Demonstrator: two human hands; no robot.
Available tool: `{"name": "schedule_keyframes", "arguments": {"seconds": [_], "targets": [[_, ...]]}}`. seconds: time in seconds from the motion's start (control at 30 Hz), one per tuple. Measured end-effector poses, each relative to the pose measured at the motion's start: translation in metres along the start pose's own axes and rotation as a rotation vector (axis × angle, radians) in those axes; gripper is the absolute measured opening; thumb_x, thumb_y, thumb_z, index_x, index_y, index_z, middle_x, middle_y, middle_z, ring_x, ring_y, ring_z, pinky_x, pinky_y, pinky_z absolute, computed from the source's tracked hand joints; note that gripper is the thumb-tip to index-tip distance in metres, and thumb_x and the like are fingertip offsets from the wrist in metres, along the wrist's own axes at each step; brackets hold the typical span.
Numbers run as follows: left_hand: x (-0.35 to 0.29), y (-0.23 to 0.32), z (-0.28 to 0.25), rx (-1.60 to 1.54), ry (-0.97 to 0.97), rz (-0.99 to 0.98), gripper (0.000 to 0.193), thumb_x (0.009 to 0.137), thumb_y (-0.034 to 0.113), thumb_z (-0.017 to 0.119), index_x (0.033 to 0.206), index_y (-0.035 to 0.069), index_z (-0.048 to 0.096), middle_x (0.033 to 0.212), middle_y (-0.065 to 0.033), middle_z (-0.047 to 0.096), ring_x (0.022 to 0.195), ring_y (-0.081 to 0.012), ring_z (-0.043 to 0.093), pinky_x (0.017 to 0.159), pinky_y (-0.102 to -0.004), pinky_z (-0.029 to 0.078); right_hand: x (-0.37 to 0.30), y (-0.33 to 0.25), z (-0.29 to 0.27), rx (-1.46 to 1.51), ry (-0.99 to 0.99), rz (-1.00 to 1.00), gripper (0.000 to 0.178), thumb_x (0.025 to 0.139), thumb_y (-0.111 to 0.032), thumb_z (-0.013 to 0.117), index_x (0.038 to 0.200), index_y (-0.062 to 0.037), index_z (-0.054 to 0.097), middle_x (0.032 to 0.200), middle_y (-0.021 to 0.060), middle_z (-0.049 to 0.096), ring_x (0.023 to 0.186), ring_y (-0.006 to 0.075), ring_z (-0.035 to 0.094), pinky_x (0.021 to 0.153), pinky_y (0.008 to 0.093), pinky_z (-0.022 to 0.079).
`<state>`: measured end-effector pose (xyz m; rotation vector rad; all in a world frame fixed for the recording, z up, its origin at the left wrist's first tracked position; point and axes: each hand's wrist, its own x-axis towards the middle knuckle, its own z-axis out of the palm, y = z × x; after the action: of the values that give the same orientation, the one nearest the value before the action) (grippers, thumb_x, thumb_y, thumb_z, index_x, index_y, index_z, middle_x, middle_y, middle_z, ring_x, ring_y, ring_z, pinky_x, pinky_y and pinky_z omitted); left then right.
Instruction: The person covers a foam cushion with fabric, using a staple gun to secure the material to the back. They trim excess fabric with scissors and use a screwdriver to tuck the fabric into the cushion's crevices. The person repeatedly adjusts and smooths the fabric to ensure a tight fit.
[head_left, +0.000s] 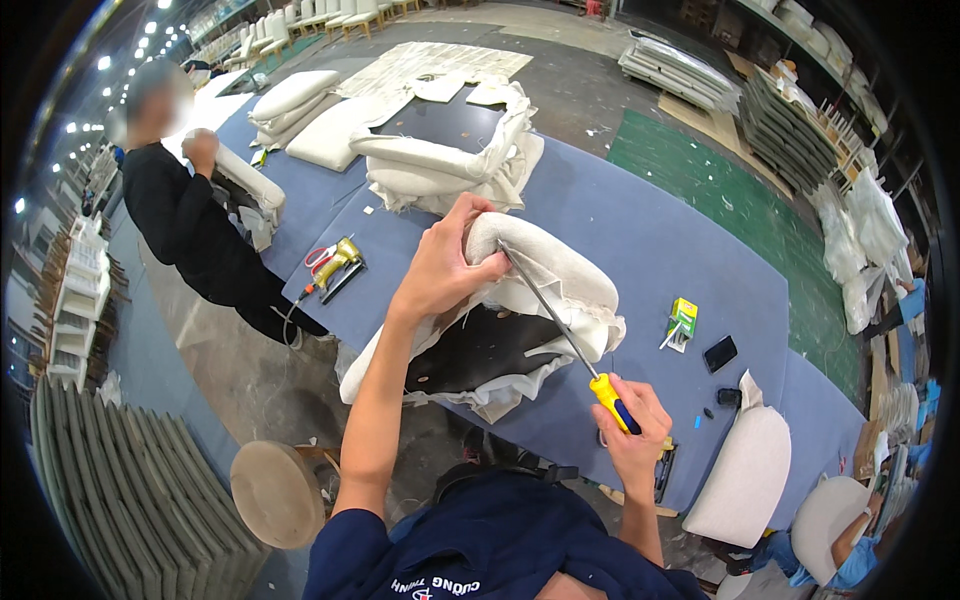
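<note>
A cream fabric seat cushion (560, 255) is tilted up over the blue-grey table (640, 245), with its black underside board (470, 352) and loose fabric edges showing. My left hand (445, 262) grips the cushion's upper left corner, thumb on the fabric fold. In my right hand (637, 425) is a screwdriver (612, 400) with a yellow and blue handle, fingers wrapped round it. Its long metal shaft slants up across the cushion, and the tip sits at the fold close to my left thumb. How deep the tip goes in, I cannot tell.
Behind the cushion stand stacked cushions (440, 165). Left on the table lie a gold staple gun (343, 264) and red-handled scissors (320, 258). To the right are a green-yellow box (682, 318), a phone (719, 352) and a pale cushion (745, 475). A co-worker (165, 200) stands at left.
</note>
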<state>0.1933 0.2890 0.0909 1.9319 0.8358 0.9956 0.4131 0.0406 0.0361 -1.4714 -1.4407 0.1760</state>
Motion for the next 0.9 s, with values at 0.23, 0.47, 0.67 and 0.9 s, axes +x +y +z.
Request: {"name": "schedule_keyframes", "arguments": {"seconds": [0.23,0.47,0.67,0.9], "targets": [[0.001,0.009,0.008,0.022,-0.008,-0.027,0.055,0.079,0.023,0.076,0.124,0.002,0.053,0.109,-0.0129,0.069,0.098,-0.0179,0.064,0.089,-0.0336,0.052,-0.008,-0.003,-0.010,-0.081,0.015,0.044,0.045,0.078,0.003,0.080,0.122,-0.0017,0.073,0.091,0.0136,0.072,0.072,0.0214,0.068,0.064,0.0301,0.052],[0.009,0.016,0.018,0.106,-0.074,-0.046,0.059,0.080,0.030,0.078,0.126,0.002,0.055,0.110,-0.0159,0.071,0.099,-0.0238,0.068,0.089,-0.0367,0.052,-0.008,-0.011,-0.024,-0.197,0.048,0.059,0.044,0.078,0.002,0.080,0.121,-0.0047,0.074,0.090,0.0117,0.072,0.069,0.0203,0.068,0.061,0.0302,0.052],[0.010,0.015,0.015,0.065,-0.157,0.001,0.059,0.081,0.037,0.078,0.124,0.001,0.059,0.104,-0.0176,0.072,0.093,-0.0267,0.070,0.086,-0.0381,0.053,0.015,-0.044,-0.064,-0.400,-0.045,-0.051,0.047,0.076,0.001,0.081,0.122,-0.0064,0.074,0.089,0.0108,0.072,0.065,0.0214,0.068,0.058,0.0314,0.051],[0.014,0.010,0.033,0.124,-0.042,0.085,0.062,0.079,0.042,0.076,0.120,-0.001,0.062,0.096,-0.0206,0.073,0.089,-0.0358,0.071,0.085,-0.0410,0.053,0.051,-0.096,-0.104,-0.513,-0.250,0.060,0.050,0.081,0.006,0.072,0.130,-0.0015,0.068,0.088,0.0148,0.067,0.071,0.0232,0.066,0.065,0.0326,0.051]]}}
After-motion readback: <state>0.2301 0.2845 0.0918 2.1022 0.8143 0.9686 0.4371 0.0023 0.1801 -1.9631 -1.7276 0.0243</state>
